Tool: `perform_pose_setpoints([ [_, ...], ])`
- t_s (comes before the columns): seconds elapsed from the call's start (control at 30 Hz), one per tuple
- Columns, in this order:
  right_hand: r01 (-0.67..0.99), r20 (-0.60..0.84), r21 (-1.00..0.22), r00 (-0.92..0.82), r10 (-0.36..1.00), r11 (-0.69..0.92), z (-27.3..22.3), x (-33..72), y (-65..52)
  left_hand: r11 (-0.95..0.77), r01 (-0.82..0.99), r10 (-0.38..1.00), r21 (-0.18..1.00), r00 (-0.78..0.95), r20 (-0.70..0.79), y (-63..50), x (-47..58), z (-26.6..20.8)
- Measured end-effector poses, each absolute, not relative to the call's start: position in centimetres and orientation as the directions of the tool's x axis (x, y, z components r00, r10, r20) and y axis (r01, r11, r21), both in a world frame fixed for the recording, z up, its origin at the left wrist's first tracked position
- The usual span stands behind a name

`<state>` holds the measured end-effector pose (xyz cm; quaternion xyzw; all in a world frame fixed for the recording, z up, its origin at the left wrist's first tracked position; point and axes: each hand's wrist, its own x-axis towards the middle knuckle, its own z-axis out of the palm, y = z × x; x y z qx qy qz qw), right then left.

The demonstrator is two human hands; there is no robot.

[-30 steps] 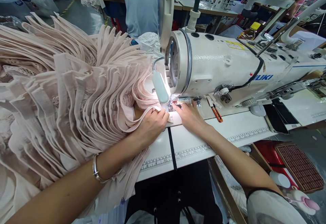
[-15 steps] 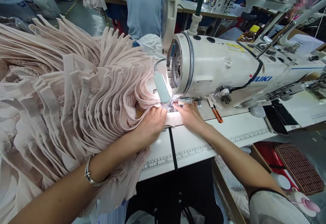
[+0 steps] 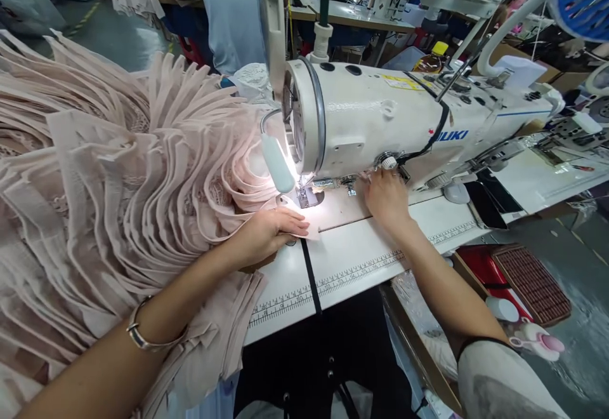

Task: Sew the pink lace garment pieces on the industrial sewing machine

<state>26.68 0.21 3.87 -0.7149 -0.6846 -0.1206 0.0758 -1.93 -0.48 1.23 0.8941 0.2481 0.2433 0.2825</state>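
My left hand (image 3: 269, 232) lies with fingers stretched out over a pale pink fabric strip (image 3: 311, 227) in front of the sewing machine's needle area. A large bundle of pale pink garments (image 3: 157, 190) with straps and lace spreads around my left arm. To the right, my right hand (image 3: 387, 198) is curled on the machine bed, below the tension dial (image 3: 389, 162). It covers the spot where orange-handled snips lay; whatever its fingers hold is hidden. The sewing machine (image 3: 375, 114) stands before me, its small lamp (image 3: 278, 164) lighting the needle plate.
A measuring scale (image 3: 361, 273) runs along the table's front edge. A black tray (image 3: 490, 200) sits right of the machine bed. A person in a blue shirt (image 3: 228, 13) is beyond the machine. Below right are a red container (image 3: 480, 260) and a pink-capped bottle (image 3: 542, 341).
My right hand has left the fabric by the needle and moved right, over the orange-handled snips. My left hand has flattened on the fabric. The view has turned to the right.
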Motion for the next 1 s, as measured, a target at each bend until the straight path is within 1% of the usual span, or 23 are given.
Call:
perform_pose_setpoints([
  [0.07, 0.994, 0.302, 0.077, 0.05, 0.952, -0.077, 3.9, 28.5, 0.3, -0.794, 0.308, 0.515, 0.524, 0.8, 0.309, -0.6, -2.1, 0.8],
  [0.13, 0.996, 0.315, 0.037, 0.065, 0.947, -0.081, 3.8, 29.1, 0.2, -0.854, 0.345, 0.478, 0.389, 0.816, 0.325, -0.6, -2.1, 0.5],
  [0.17, 0.998, 0.314, -0.018, 0.065, 0.947, -0.062, 3.7, 28.9, -0.1, -0.866, 0.381, 0.48, 0.323, 0.814, 0.328, -0.6, -2.0, 0.4],
  [0.2, 0.995, 0.293, -0.1, 0.055, 0.954, -0.027, 3.7, 28.5, -0.4, -0.868, 0.425, 0.492, 0.257, 0.808, 0.325, -0.6, -1.9, 0.5],
  [0.23, 0.979, 0.242, -0.201, 0.031, 0.97, 0.019, 3.6, 27.8, -0.7, -0.865, 0.467, 0.502, 0.185, 0.803, 0.32, -0.7, -1.7, 0.5],
  [0.3, 0.906, 0.073, -0.415, -0.056, 0.996, 0.082, 3.3, 26.0, -1.4, -0.855, 0.519, 0.496, 0.012, 0.81, 0.312, -1.1, -1.1, 0.8],
  [0.33, 0.869, -0.002, -0.488, -0.102, 0.995, 0.088, 3.2, 25.1, -1.7, -0.852, 0.517, 0.472, -0.082, 0.827, 0.306, -1.5, -0.7, 0.9],
  [0.37, 0.847, -0.031, -0.523, -0.132, 0.991, 0.097, 2.9, 24.2, -2.0, -0.852, 0.495, 0.432, -0.173, 0.85, 0.301, -2.1, -0.2, 1.0],
  [0.4, 0.839, -0.014, -0.529, -0.158, 0.987, 0.127, 2.7, 23.5, -2.1, -0.849, 0.465, 0.389, -0.251, 0.872, 0.299, -2.7, 0.2, 1.0],
  [0.43, 0.835, 0.032, -0.519, -0.193, 0.981, 0.182, 2.4, 23.0, -2.1, -0.842, 0.441, 0.357, -0.309, 0.887, 0.294, -3.4, 0.6, 1.0],
  [0.5, 0.816, 0.155, -0.466, -0.305, 0.939, 0.342, 1.8, 22.3, -2.0, -0.819, 0.434, 0.345, -0.375, 0.895, 0.282, -4.7, 1.4, 0.8],
  [0.57, 0.782, 0.233, -0.392, -0.425, 0.874, 0.485, 1.4, 22.1, -1.9, -0.779, 0.481, 0.404, -0.403, 0.876, 0.265, -5.4, 1.7, 0.7],
  [0.63, 0.788, 0.253, -0.302, -0.477, 0.842, 0.537, 1.1, 22.1, -1.9, -0.728, 0.55, 0.487, -0.41, 0.835, 0.256, -5.5, 1.7, 0.7],
  [0.73, 0.864, 0.234, -0.18, -0.427, 0.873, 0.47, 1.0, 22.1, -2.0, -0.688, 0.616, 0.567, -0.384, 0.786, 0.245, -5.0, 1.3, 1.1],
  [0.83, 0.898, 0.18, -0.082, -0.413, 0.893, 0.432, 1.3, 22.1, -1.9, -0.714, 0.603, 0.561, -0.355, 0.797, 0.226, -4.4, 1.0, 1.4],
  [0.93, 0.904, 0.116, 0.041, -0.426, 0.897, 0.425, 1.8, 22.6, -1.7, -0.729, 0.582, 0.547, -0.36, 0.812, 0.204, -4.2, 1.1, 1.5],
  [1.0, 0.927, 0.126, 0.113, -0.37, 0.92, 0.358, 2.1, 23.2, -1.5, -0.725, 0.582, 0.554, -0.368, 0.811, 0.191, -4.3, 1.2, 1.4],
])
